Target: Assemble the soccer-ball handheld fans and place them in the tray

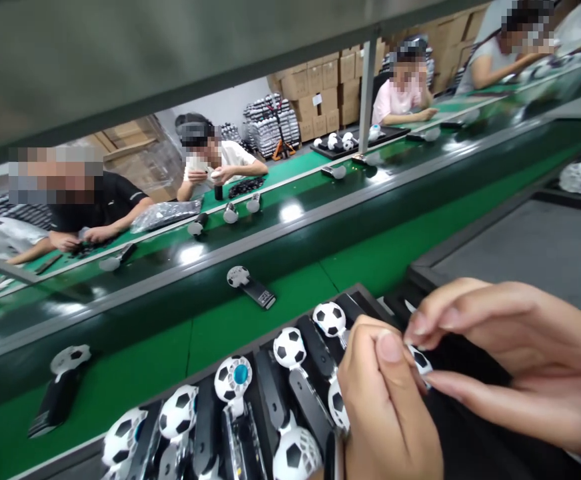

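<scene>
Between my two hands is a small black-and-white football-patterned piece (421, 360), mostly hidden by fingers. My right hand (515, 360) pinches it between thumb and fingertips. Close beside it, my left hand (390, 400) is closed with the thumb pressed over the curled fingers; what lies inside that grip is hidden. Below and left of my hands, a dark tray (265, 343) bears several handheld fans with football-patterned heads and black handles. One fan head (233, 378) has a blue centre, and the body under it is open, with inner parts showing.
Two more football fans, one at the left (70, 360) and one nearer the middle (250, 287), lie on the green bench (315, 283). Beyond runs a conveyor belt (290, 213) carrying several parts. Several co-workers sit across it. A grey tray (525, 240) stands at right; a metal overhang (170, 60) crosses above.
</scene>
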Demonstrator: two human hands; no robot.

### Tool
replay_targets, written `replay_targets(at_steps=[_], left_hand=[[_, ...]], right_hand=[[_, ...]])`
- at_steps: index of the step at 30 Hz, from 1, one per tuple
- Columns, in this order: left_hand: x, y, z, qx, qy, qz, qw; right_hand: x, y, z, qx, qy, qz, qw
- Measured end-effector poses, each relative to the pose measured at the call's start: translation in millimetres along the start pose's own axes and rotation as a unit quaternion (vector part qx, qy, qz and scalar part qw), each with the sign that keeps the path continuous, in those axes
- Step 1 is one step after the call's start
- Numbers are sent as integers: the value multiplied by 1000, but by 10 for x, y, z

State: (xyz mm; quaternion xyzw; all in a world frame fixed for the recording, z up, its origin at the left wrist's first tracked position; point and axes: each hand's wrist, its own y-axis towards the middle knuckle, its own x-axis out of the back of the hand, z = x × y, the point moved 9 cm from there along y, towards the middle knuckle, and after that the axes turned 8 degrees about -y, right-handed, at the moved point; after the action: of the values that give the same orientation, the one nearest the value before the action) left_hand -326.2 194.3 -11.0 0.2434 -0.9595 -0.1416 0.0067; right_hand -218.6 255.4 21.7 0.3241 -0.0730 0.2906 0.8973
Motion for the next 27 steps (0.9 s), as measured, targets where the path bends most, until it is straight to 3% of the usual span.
replay_targets(at_steps=[5,14,27], left_hand=[[-20,-50,69,-15,10,-21,1000],[-14,-34,61,-19,4,-39,999],[-59,-47,104,8,22,-20,1000]], right_hand=[[-54,13,83,45,-10,43,998],[-54,5,94,18,8,38,999],[-93,3,31,-2,39,51,998]])
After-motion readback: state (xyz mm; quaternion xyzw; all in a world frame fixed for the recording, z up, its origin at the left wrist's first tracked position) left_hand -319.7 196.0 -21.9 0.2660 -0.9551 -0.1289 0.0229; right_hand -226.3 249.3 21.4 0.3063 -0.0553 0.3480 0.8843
